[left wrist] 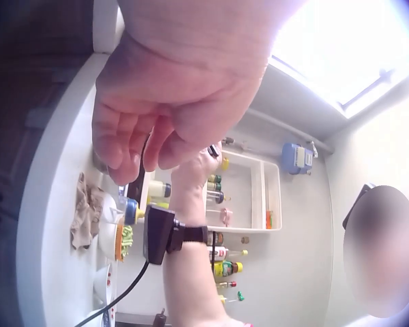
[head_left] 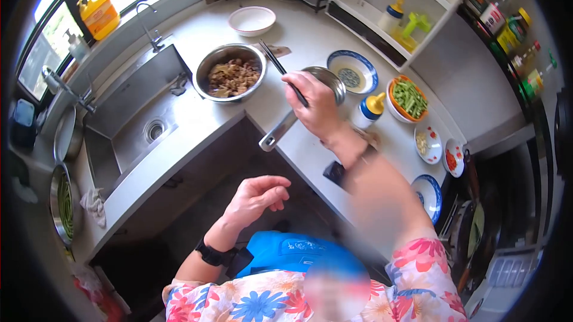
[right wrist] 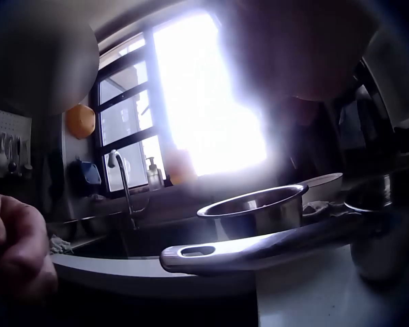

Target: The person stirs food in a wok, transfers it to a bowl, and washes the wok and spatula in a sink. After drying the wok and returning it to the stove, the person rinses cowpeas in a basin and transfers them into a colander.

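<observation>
My right hand (head_left: 315,102) grips a pair of dark chopsticks (head_left: 273,58) over the counter, their tips pointing toward the steel bowl (head_left: 200,86) of brown chopped meat (head_left: 234,77). Beneath that hand stands a small steel saucepan (head_left: 335,82), partly hidden, its long handle (head_left: 278,131) reaching out over the counter's front edge. The handle looms large in the right wrist view, before the steel bowl (right wrist: 259,216). In front of the blue apron, my left hand (head_left: 253,201) hovers with loosely bent fingers and nothing in it. Those fingers (left wrist: 126,146) hang down in the left wrist view.
A sink (head_left: 131,137) with taps lies left. Behind the meat is a white bowl (head_left: 252,22). Rightward stand a blue-rimmed bowl (head_left: 371,70), a yellow-capped bottle (head_left: 367,113), cut green vegetables (head_left: 409,100) and small plates (head_left: 427,156). A wok (head_left: 459,226) sits far right.
</observation>
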`<move>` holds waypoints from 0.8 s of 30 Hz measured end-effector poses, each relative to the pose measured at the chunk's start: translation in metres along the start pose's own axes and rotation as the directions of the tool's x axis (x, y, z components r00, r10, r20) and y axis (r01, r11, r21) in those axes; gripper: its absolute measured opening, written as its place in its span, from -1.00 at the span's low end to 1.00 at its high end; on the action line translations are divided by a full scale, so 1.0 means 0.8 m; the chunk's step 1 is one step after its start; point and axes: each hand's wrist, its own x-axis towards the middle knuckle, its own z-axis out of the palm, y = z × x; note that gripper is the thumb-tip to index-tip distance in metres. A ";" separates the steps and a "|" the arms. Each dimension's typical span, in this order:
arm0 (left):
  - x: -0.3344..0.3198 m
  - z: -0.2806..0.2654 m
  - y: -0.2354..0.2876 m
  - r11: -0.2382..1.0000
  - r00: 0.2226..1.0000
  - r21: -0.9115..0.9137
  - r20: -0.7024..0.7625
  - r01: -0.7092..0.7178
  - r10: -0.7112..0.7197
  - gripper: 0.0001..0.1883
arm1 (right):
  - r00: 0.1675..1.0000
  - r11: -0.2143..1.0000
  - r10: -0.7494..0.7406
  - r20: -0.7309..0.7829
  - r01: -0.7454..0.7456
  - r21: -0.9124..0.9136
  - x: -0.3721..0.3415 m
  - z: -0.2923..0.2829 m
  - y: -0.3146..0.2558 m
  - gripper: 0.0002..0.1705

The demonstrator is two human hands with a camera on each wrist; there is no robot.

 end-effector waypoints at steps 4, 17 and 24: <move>-0.049 -0.027 -0.030 0.996 0.987 -0.061 -0.146 0.060 -0.069 -0.75 | 0.969 0.943 -0.130 0.211 0.186 -0.277 0.029 0.090 0.042 -0.84; -0.062 -0.041 -0.046 0.987 0.972 -0.146 -0.211 0.071 -0.101 -0.78 | 0.830 0.909 0.106 0.547 0.142 -0.392 0.040 0.130 0.015 -0.75; 0.028 0.020 -0.062 0.983 0.981 0.042 0.078 0.176 -0.179 -0.79 | 0.941 0.998 0.033 0.337 -0.047 0.034 -0.059 -0.028 -0.102 -0.70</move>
